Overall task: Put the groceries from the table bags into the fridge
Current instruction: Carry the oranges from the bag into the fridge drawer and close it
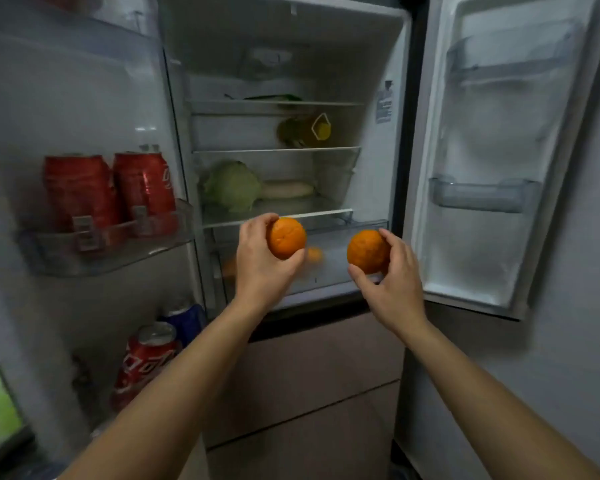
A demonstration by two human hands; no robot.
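The fridge (392, 140) stands open in front of me, both doors swung wide. My left hand (257, 261) grips one orange (287, 238) and my right hand (394, 282) grips a second orange (366, 251). Both oranges hang in front of the clear bottom drawer (329, 271), where more orange fruit shows blurred behind my left hand. A cabbage (232, 185) and a pale long vegetable (286, 189) lie on the shelf just above. Higher shelves hold a yellow-capped bottle (309, 130) and a flat green item (274, 97).
The left door bin (104, 244) holds two red cans (80, 188); a lower bin carries another red can (146, 362) and a blue can (184, 320). The right door's bins (482, 195) look bare. Brown freezer drawers (309, 375) sit below.
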